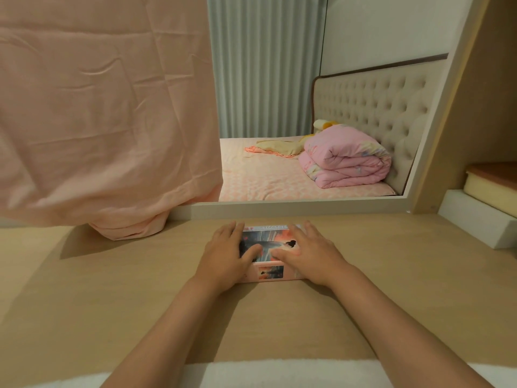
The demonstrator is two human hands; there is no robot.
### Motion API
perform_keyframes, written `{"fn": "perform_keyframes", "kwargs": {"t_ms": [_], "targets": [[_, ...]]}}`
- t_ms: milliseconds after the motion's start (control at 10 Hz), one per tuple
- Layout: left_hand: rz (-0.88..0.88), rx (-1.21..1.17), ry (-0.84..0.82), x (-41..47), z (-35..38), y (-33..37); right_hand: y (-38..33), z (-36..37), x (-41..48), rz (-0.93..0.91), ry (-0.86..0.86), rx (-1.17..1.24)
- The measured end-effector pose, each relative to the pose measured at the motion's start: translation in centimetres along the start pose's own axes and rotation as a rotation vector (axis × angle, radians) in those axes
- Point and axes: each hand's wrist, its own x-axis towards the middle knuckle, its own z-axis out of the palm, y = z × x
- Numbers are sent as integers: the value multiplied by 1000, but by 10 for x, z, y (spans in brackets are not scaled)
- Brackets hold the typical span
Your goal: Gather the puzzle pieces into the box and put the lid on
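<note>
Pressing flat on the lid (268,238), that's where both hands are! The left hand (226,253) covers the left side, the right hand (310,252) the right side, fingers straight and spread, palms down, nothing gripped. The thumbs point inward across the printed picture and lie close together, with a narrow strip of artwork showing between them. Fingertips reach to about the lid's far edge.

The box (270,273) itself, pink with a small picture on its near side, sits on the pale wooden tabletop (112,275) with the lid on top of it. It lies just in front of the white frame of a big mirror (279,207). The bare forearms run straight up the middle of the view to it.

Over on the left, a pink cloth (98,107) hangs over that part of the mirror, its bottom bunched on the tabletop near the left hand but clear of it. In the glass there's a bed with a folded pink duvet (347,161), a tufted headboard (372,107) and a pale pleated curtain (263,65). A white block (475,219) rests at the right edge, well apart from the box.
</note>
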Motion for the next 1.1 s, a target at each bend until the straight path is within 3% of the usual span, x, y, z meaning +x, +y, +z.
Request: {"fn": "perform_keyframes", "kwargs": {"t_ms": [100, 200, 400, 700, 900, 1100], "targets": [[-41, -208, 14, -15, -8, -5, 8, -1, -12, -13, 38, 30], [-52, -320, -108, -22, -17, -15, 20, -4, -19, -41, -43, 231], [-81, -442, -19, 1, -17, -16, 26, -1, 5, -24, 54, 353], [-129, -407, 72, 50, 10, -30, 23, 13, 67, -23, 42, 287], [-96, -361, 43, 72, 25, -49, 29, 22, 89, -19, 24, 295], [-92, -499, 66, 67, 10, -35, 26, 18, 85, -32, 96, 349]]}}
